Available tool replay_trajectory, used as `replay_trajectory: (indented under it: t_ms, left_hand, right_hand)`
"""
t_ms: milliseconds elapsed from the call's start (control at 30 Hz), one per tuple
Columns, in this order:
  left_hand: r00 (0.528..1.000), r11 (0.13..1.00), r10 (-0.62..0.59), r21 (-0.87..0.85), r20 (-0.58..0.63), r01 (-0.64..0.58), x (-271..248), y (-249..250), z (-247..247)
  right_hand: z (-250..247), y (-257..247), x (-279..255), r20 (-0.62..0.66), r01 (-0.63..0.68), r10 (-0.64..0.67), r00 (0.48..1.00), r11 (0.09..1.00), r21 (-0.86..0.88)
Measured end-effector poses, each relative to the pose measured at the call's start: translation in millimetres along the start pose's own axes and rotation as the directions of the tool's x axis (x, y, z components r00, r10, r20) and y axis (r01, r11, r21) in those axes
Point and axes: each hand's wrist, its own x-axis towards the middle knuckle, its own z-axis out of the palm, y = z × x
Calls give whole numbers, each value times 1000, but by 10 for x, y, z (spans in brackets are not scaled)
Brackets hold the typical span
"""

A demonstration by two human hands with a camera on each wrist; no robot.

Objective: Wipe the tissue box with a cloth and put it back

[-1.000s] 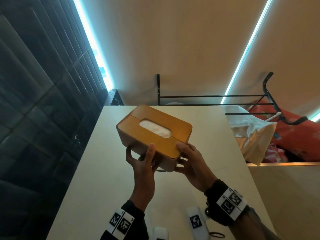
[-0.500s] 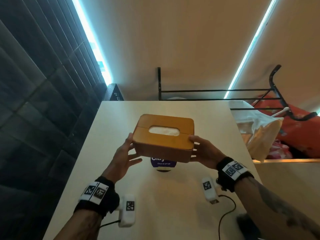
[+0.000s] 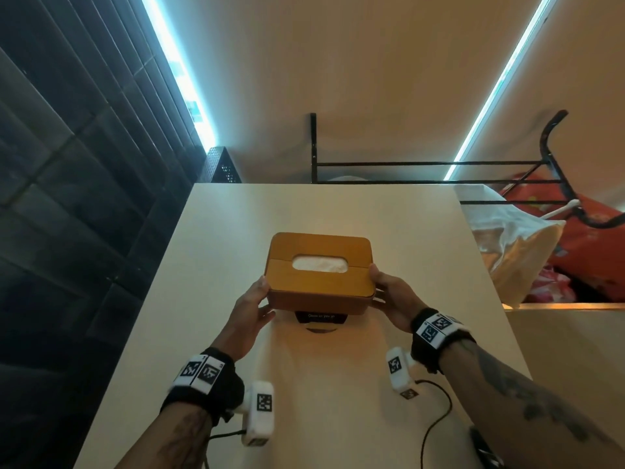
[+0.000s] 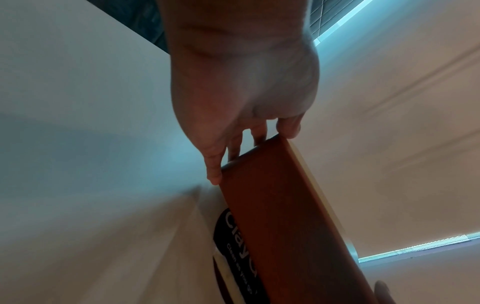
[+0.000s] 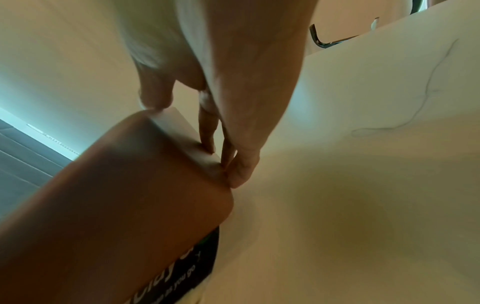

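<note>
The tissue box (image 3: 319, 282) has an orange-brown lid with white tissue in its oval slot. It is level over the white tabletop (image 3: 209, 265), held between both hands. My left hand (image 3: 258, 299) grips its left end, thumb at the lid's edge and fingers (image 4: 215, 164) along the end wall. My right hand (image 3: 380, 286) grips the right end the same way, thumb on the lid's corner and fingers (image 5: 207, 133) on the wall. The box's side fills the left wrist view (image 4: 280, 216) and the right wrist view (image 5: 116, 205). No cloth is visible.
A dark labelled pack (image 3: 319, 319) lies on the tabletop right under the box's near side, also in the wrist views (image 4: 233, 236) (image 5: 205, 253). A black metal rack (image 3: 439, 163) stands behind the table. A plastic bag (image 3: 507, 252) and red fabric (image 3: 602, 238) lie to the right, dark panelling (image 3: 67, 198) to the left.
The box went from tilted, held at its near edge, to level, with one hand at each end. It has since sunk lower and hides more of the dark pack.
</note>
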Motion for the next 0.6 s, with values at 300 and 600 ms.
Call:
replay_trajectory:
  t_ms: [300,600]
  left_hand:
    - [1000,999,-1,38,-9,1,94,-111,-4]
    - [1000,999,-17,51,-20,18,91,-112,11]
  right_hand:
    - [-15,52,58,-48,1,0,999,1000,12]
    - [18,80,15,-86,8,-7,996,1000,14]
